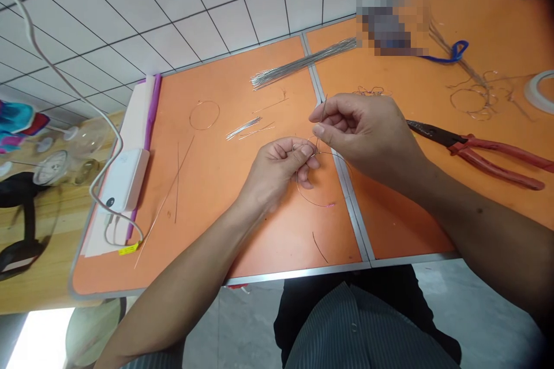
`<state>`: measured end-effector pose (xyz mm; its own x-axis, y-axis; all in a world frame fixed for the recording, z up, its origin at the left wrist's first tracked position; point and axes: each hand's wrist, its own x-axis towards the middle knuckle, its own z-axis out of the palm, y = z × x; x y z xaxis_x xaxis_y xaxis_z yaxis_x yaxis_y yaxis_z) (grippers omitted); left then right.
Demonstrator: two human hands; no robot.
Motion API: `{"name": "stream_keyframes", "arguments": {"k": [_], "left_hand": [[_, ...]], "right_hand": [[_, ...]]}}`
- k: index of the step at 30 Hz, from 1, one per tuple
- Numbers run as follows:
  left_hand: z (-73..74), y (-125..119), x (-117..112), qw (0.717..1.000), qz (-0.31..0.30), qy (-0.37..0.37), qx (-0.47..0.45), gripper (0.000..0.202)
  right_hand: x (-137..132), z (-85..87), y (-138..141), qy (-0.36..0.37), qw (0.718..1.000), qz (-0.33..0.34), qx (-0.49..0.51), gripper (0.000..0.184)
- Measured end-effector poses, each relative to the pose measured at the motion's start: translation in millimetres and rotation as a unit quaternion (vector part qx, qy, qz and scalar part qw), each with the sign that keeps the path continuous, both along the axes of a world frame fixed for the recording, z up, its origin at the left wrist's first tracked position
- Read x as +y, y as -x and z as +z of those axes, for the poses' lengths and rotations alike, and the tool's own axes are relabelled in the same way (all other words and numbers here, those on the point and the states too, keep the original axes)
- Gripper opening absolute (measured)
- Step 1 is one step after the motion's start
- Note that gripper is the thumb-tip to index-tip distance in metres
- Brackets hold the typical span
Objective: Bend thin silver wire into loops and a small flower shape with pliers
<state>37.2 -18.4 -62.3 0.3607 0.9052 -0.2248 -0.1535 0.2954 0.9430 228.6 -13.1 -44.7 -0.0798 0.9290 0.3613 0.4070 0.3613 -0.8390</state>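
While both hands work close together above the orange table (264, 236), the left hand (274, 170) is curled nearly shut, its thumb and fingertips pinching a thin wire loop (318, 199) with a small pink bead (331, 205) at its lower edge. The right hand (366, 135) is half closed, thumb and forefinger pinching a short straight wire (319, 137) whose lower end meets the loop beside the left thumb; whether it passes through the loop, I cannot tell. Taking the table's far edge as twelve o'clock, a bundle of straight wires (303, 61) lies at twelve from the hands, a tangle of wire (476, 95) at two, red-handled pliers (489, 155) at three, a white power bank (125, 180) at nine, and a wire ring (204, 115) at ten.
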Motion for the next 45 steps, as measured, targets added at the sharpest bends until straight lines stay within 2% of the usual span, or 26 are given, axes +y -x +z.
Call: {"name": "stream_keyframes", "arguments": {"k": [6, 19, 27, 35, 45], "left_hand": [[1.0, 1, 1, 0.999, -0.011, 0.032, -0.024, 0.032], [8.8, -2, -4, 0.997, -0.029, -0.013, 0.073, 0.003], [5.2, 0, -2, 0.991, -0.031, -0.077, 0.103, 0.025], [8.9, 1, -2, 0.984, -0.049, -0.107, 0.133, 0.035], [10.7, 1, -3, 0.978, -0.066, -0.123, 0.156, 0.030]], "right_hand": [[2, -2.8, 0, 0.002, 1.000, 0.007, 0.007, 0.010], [-3, 0.9, 3, 0.028, 0.999, 0.011, -0.033, 0.010], [-5, 1.8, 6, 0.038, 0.997, 0.035, -0.052, 0.011], [-6, 2.6, 7, 0.030, 0.997, 0.030, -0.067, 0.012], [-5, 4.5, 7, 0.028, 0.996, 0.040, -0.072, 0.012]]}}
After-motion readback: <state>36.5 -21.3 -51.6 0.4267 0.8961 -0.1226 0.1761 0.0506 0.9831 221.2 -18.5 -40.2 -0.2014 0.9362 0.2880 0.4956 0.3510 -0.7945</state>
